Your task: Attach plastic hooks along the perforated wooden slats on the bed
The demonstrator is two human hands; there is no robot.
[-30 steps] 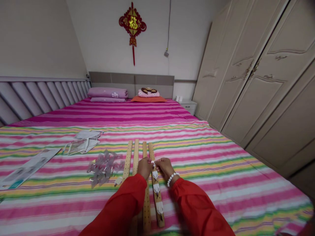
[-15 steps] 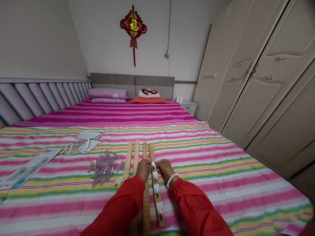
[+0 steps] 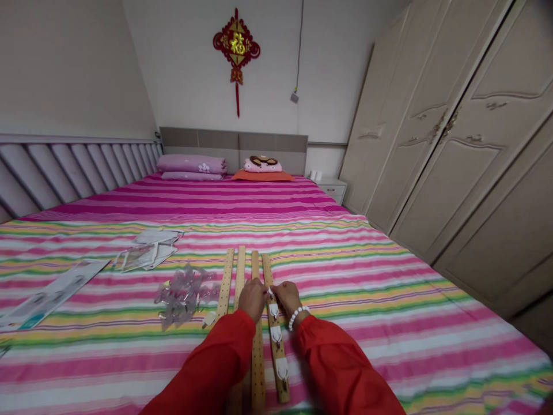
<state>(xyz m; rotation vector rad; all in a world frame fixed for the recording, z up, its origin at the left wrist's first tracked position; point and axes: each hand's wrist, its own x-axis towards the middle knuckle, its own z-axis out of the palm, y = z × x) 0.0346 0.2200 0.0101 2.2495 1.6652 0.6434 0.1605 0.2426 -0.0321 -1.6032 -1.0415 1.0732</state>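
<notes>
Both hands meet over the rightmost perforated wooden strip. Between their fingertips is a small white adhesive hook, mostly covered by the fingers. My left hand is closed on the hook's left side, above the neighbouring wooden strip. From the right, my right hand, with a white bead bracelet at the wrist, pinches the same hook. Nearer to me on that strip sit three more white hooks, the closest one near its front end. Two further wooden strips lie to the left, partly under my left sleeve.
A pile of clear hooks lies left of the strips, with a single white hook beside it. Farther left are flat packets and a long hook package. Pillows rest by the headboard; a wardrobe stands right.
My right hand has shifted slightly left, closer to my left hand, and the fingers now cover more of the hook. The view has moved a little; the strips stay in place.
</notes>
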